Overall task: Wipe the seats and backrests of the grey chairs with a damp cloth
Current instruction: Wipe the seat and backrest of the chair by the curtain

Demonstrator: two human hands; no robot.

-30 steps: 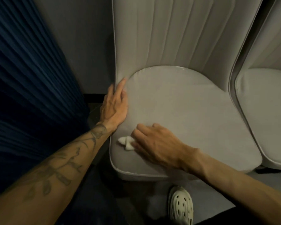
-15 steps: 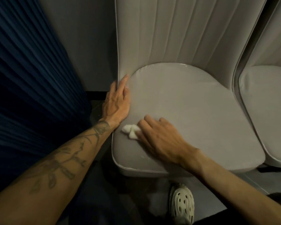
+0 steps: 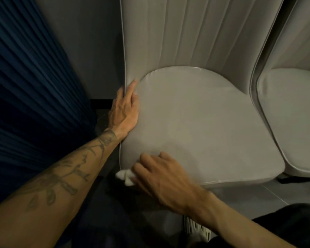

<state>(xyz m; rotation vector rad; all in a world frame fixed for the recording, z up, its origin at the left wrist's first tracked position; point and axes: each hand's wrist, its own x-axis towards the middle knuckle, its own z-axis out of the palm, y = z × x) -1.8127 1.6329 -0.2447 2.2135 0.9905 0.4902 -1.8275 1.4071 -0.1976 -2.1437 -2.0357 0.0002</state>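
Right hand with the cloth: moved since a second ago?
Yes. The right hand has slid the white cloth toward the seat's front-left corner; the cloth now overhangs the edge. The left hand stays on the seat's left side.

The left hand [image 3: 124, 111] lies flat along the left edge of the grey chair's seat [image 3: 200, 126], its fingers reaching the foot of the backrest [image 3: 195, 31]. Nearer the body, the right hand [image 3: 161, 178] presses a small white cloth [image 3: 124, 177] at the seat's front left corner; the cloth pokes out left of its fingers. Right of both hands stands a second chair [image 3: 292, 111].
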